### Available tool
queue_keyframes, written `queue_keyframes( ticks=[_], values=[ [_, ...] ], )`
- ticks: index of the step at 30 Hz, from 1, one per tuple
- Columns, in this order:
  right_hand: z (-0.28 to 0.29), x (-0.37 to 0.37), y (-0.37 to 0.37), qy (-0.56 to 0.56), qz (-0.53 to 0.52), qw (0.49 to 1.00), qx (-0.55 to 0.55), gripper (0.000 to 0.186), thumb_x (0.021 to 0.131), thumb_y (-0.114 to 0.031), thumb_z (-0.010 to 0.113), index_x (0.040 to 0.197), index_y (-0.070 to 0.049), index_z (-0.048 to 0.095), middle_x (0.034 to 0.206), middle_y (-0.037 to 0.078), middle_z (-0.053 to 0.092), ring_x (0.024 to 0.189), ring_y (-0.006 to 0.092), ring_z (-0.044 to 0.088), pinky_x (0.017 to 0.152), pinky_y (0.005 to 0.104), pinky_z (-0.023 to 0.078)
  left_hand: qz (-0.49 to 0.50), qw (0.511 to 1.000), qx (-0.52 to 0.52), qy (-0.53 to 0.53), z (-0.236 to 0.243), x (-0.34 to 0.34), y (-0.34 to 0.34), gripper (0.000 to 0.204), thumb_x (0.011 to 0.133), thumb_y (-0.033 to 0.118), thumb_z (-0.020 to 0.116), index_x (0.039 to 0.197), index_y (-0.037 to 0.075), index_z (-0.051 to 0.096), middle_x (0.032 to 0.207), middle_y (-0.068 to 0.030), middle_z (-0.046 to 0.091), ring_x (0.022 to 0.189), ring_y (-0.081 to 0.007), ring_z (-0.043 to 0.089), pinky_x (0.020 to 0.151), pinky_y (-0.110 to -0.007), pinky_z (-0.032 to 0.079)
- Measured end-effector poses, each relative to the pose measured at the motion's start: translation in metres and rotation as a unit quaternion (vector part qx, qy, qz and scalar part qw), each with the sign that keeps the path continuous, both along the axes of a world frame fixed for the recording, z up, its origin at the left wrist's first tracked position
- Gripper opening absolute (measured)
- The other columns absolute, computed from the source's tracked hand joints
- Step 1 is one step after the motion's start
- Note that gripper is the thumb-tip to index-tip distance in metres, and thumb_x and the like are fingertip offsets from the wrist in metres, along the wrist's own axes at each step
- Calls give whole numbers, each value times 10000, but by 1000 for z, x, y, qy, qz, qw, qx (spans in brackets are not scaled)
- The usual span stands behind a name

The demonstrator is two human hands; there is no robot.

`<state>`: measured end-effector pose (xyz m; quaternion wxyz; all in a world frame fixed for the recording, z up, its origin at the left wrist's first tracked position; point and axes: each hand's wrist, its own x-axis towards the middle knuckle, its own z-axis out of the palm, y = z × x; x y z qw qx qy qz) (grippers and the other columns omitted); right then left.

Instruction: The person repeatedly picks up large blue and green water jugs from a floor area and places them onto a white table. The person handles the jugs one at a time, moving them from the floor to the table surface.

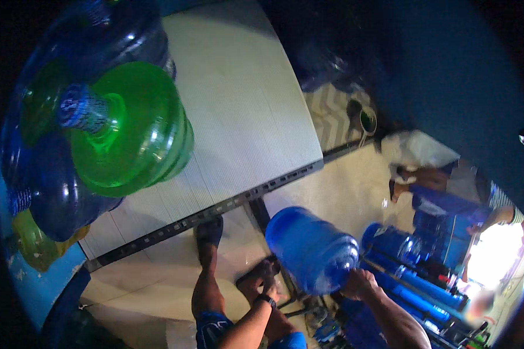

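A large blue water jug (305,244) tilts in front of me, and my right hand (360,282) is closed on its neck at the lower right end. My left hand (269,279) hangs in front of my lower leg, left of the jug and apart from it; its fingers are too indistinct to read. My feet are on pale floor tiles (135,288) beside the dark front edge of a white ridged platform (239,93).
Green (145,134) and dark-blue jugs (58,198) crowd the platform's left. Blue cylinders and pipework (425,299) line the lower right. Another person (448,198) is at the right, near a bright opening. A dark curved surface (454,75) fills the upper right.
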<state>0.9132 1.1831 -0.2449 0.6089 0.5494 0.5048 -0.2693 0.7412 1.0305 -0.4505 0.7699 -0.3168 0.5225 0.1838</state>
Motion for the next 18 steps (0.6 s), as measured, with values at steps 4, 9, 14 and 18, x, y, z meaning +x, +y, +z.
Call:
queue_keyframes(
  ticks=[4,9,14,18],
  values=[
    [71,-93,27,70,114,989,59,511,823,-400,707,1128,8,667,1007,208,730,991,357,726,848,448,588,219,975,46,-2,8,-24,13,926,926,834,398,1590,191,344,1587,-76,422,1387,-297,478,1059,-572,468],
    [119,-151,66,152,118,966,171,456,791,-348,710,1081,-3,642,898,189,733,832,387,738,760,500,592,334,917,216,-21,2,-68,38,810,1025,682,414,1572,87,368,1557,-97,469,1400,-227,481,1106,-406,473],
    [114,-203,150,224,147,943,196,432,778,-323,725,1069,-18,633,858,203,729,788,395,733,708,497,601,263,904,338,-11,11,-117,122,774,1023,627,484,1586,118,334,1562,-51,457,1381,-184,479,1077,-377,449],
    [88,-252,192,422,54,815,392,582,711,-328,854,1153,-19,636,917,211,724,802,393,731,742,465,591,245,883,394,63,18,-174,131,862,984,590,580,1647,194,197,1632,-9,361,1461,-209,393,1169,-448,333]
  ],
)
